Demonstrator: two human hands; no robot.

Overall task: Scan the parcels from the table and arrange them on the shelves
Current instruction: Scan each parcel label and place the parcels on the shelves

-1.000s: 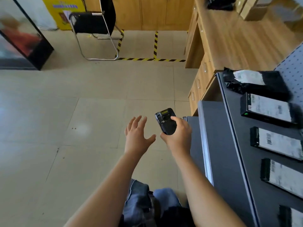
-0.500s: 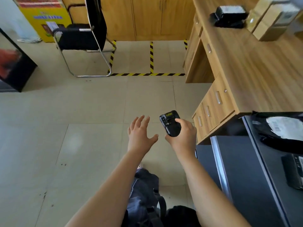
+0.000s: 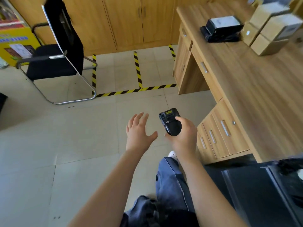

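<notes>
My right hand [image 3: 184, 138] grips a black handheld scanner [image 3: 170, 122] out over the tiled floor, its small screen facing up. Beside it, my left hand [image 3: 138, 132] is held out flat with fingers spread and holds nothing. On the wooden desk [image 3: 255, 86] at the right lies a black-wrapped parcel [image 3: 220, 30] with a white label, next to brown cardboard boxes [image 3: 270, 30]. The dark shelf unit [image 3: 255, 190] fills the lower right corner, with one black parcel [image 3: 293, 166] just showing at the edge.
A black chair [image 3: 59, 51] on a chrome frame stands at the upper left. Yellow-black tape [image 3: 136, 90] marks the floor in front of wooden cabinets [image 3: 127, 22]. The desk's drawers [image 3: 221, 133] are close to my right hand. A yellow box [image 3: 13, 41] sits far left.
The view has swung up and left: the shelf with its row of labelled parcels slid out at the right, and the desk with its parcels came into view. Both hands kept their pose.
</notes>
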